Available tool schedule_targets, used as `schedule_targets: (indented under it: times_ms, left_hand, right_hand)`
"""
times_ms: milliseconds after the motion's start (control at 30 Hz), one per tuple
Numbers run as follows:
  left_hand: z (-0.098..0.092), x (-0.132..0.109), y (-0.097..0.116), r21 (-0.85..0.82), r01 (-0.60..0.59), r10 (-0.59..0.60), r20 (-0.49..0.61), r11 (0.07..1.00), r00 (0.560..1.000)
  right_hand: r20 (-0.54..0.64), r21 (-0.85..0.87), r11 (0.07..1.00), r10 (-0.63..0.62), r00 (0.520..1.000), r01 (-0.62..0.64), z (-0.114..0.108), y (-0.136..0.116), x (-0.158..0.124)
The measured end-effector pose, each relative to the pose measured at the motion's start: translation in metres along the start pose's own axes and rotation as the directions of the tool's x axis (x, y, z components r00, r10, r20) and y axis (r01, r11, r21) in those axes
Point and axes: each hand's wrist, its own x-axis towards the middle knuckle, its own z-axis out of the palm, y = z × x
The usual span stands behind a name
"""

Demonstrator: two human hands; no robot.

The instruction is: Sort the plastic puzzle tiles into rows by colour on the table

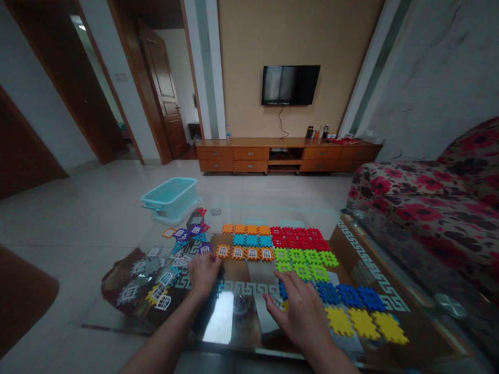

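Observation:
My left hand [204,273] is closed, its fingers curled down at the left end of a row of orange tiles with white windows [238,253]. What its fingers hold, if anything, is hidden. Just beyond the knuckles lies a purple tile with a white window [205,248]. My right hand [304,308] is open, thumb apart from the fingers, over the left end of a row of dark blue tiles [327,293]. Green tiles [297,256] lie beyond its fingertips. Yellow tiles [364,323] lie to its right, partly covered by the hand.
Plain orange [251,229], light blue [252,240] and red tiles [301,233] form rows farther back on the glass table [244,308]. Mixed grey tiles [153,266] and others lie loosely at left. A turquoise bin [170,200] stands at the far left corner; a flowered sofa [430,217] is right.

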Motion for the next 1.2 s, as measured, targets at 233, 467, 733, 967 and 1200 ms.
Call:
schedule_targets:
  times_ms: [233,467,733,967,1200]
  left_hand:
    - [-0.004,-0.002,0.009,0.003,-0.003,0.003,0.013,1.0,1.0]
    - [-0.001,0.002,-0.002,0.017,0.043,-0.043,0.019,0.999,0.999]
    - [-0.002,0.003,0.006,0.028,0.023,-0.023,0.007,0.999,1.0]
    - [0.0,0.003,0.005,0.022,0.024,-0.025,0.041,0.999,0.999]
    - [0.0,0.005,-0.004,0.06,0.008,-0.01,0.019,0.998,1.0]
  right_hand:
    - [0.015,-0.007,1.0,-0.002,1.0,0.002,0.002,-0.001,0.0]
    - [0.036,0.001,1.0,-0.003,0.999,0.003,0.002,0.001,-0.002]
    - [0.044,0.007,1.0,0.007,0.999,-0.007,0.002,0.0,-0.002]
    - [0.05,0.008,1.0,-0.003,0.999,0.003,0.002,-0.001,-0.001]
    - [0.064,0.01,1.0,-0.006,0.998,0.006,0.001,-0.001,-0.001]
